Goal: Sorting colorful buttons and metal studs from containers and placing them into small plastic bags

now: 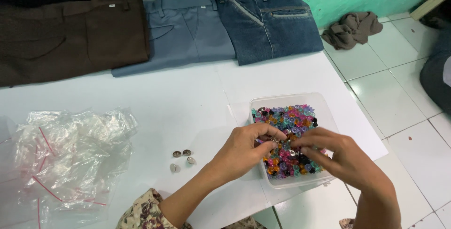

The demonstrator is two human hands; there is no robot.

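The table (pixel 188 97) is white. At its far edge lie brown trousers (pixel 70 31), grey-blue trousers (pixel 188 31) and dark blue jeans (pixel 268 22). The clear box (pixel 324 104) holds pink, orange, teal, purple and black beads (pixel 286 116). Four buttons (pixel 182 160) are silver. The sleeve (pixel 141 212) is floral.

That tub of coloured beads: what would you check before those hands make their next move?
1. Clear tub fully on the white table: cannot tell; it sits close to the edge.
2. Left hand has a small silvery piece at its fingertips: ok.
3. Right hand over the coloured beads: ok.
4. Four metal buttons grouped apart from the tub: ok.
5. Plastic bags out of the hands' way: ok.
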